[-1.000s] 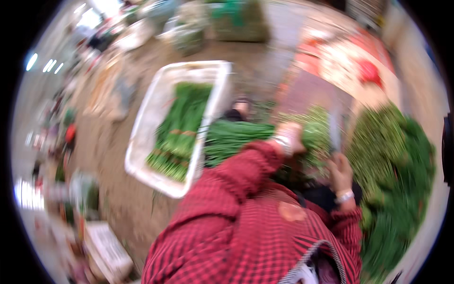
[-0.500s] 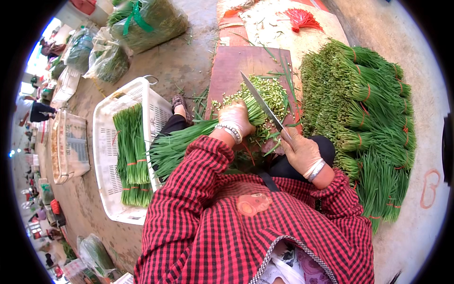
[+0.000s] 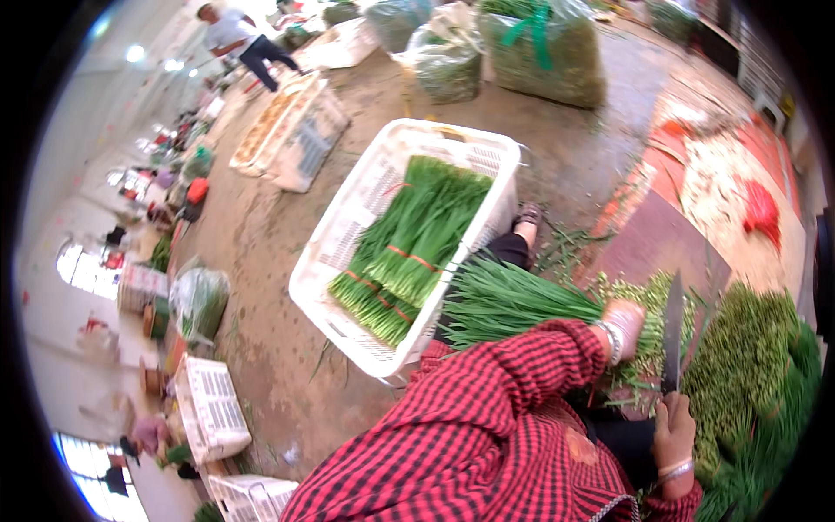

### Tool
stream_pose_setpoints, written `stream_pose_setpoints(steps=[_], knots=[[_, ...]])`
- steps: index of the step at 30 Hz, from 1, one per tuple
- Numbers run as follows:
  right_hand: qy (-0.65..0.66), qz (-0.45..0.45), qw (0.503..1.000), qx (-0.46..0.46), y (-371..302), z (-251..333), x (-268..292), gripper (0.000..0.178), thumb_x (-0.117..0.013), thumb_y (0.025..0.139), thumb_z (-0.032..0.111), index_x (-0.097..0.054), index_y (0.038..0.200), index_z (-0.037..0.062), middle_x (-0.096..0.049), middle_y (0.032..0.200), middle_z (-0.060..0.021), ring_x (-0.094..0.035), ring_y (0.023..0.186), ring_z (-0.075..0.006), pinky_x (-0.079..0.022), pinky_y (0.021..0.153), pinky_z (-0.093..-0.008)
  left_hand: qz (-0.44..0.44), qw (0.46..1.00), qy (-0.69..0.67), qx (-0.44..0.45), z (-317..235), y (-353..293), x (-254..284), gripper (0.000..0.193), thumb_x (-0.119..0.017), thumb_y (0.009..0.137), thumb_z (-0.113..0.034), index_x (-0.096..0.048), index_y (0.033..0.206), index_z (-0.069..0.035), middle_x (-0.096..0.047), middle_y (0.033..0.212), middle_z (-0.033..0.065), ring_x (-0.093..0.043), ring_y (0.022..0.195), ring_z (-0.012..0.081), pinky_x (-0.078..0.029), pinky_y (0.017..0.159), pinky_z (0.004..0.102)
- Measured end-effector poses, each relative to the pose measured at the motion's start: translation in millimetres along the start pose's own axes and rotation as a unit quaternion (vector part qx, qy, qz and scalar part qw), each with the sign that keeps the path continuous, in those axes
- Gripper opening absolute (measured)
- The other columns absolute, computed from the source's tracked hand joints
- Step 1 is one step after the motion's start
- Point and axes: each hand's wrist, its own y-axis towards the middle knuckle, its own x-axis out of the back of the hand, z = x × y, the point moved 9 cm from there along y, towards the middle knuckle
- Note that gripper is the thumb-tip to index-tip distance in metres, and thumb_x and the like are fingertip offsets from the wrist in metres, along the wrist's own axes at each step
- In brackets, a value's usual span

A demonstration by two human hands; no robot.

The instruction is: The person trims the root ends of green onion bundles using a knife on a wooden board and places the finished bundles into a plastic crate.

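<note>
My left hand (image 3: pixel 628 329), in a pale glove with a bracelet at the wrist, is closed round a bunch of garlic chives (image 3: pixel 522 300). Their long green leaves trail leftward past my leg, toward the white crate. In my right hand (image 3: pixel 674 432) is the handle of a knife (image 3: pixel 671 335), its broad blade pointing away from me, just right of the bunch's cut end. Chopped pale stem ends (image 3: pixel 652 348) lie heaped under and around my left hand on a dark reddish board (image 3: pixel 665 235).
Left of my leg stands a white plastic crate (image 3: pixel 396 133) holding banded chive bundles (image 3: pixel 409 252). More bundles (image 3: pixel 739 374) are stacked at the right. Red ties (image 3: pixel 762 213) lie beyond the board. Stuffed plastic bags (image 3: pixel 557 65) and another crate (image 3: pixel 300 139) stand farther off; a person (image 3: pixel 239 43) is at the back.
The view has swung left, so the crate and hands now appear farther right. Both hands keep their hold; the blade, earlier slanting leftward, now points nearly straight away from me.
</note>
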Motion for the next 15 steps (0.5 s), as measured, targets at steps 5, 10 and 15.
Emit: stream_pose_setpoints(steps=[5,10,15], knots=[[-0.049,0.019,0.999,0.001,11,-13,-21,0.014,-0.053,0.096,0.011,-0.043,0.095,0.0018,-0.057,0.077,-0.0192,-0.059,0.072,-0.0442,-0.045,0.06,-0.0467,0.02,0.999,0.039,0.02,0,-1,-3,0.057,-0.077,0.069,-0.033,-0.059,0.113,-0.001,-0.068,0.104,0.0132,-0.068,0.099,0.0234,-0.055,0.08,0.0351],[-0.042,0.039,0.998,0.006,13,-24,-30,0.016,-0.053,0.096,0.01,-0.041,0.097,0.0001,-0.055,0.077,-0.0189,-0.059,0.074,-0.0433,-0.045,0.061,-0.0444,0.005,0.994,0.11,-0.004,-8,7,-14,0.061,-0.078,0.066,-0.033,-0.06,0.115,-0.002,-0.067,0.102,0.011,-0.067,0.096,0.0249,-0.054,0.076,0.0417],[-0.006,0.04,0.998,0.041,45,-40,-46,0.017,-0.054,0.096,0.01,-0.041,0.094,-0.0005,-0.055,0.076,-0.0184,-0.059,0.073,-0.0424,-0.046,0.062,-0.0436,-0.038,0.987,0.149,0.044,-9,36,-44,0.06,-0.078,0.067,-0.035,-0.062,0.116,-0.004,-0.066,0.102,0.0099,-0.066,0.097,0.0259,-0.053,0.072,0.0452]])
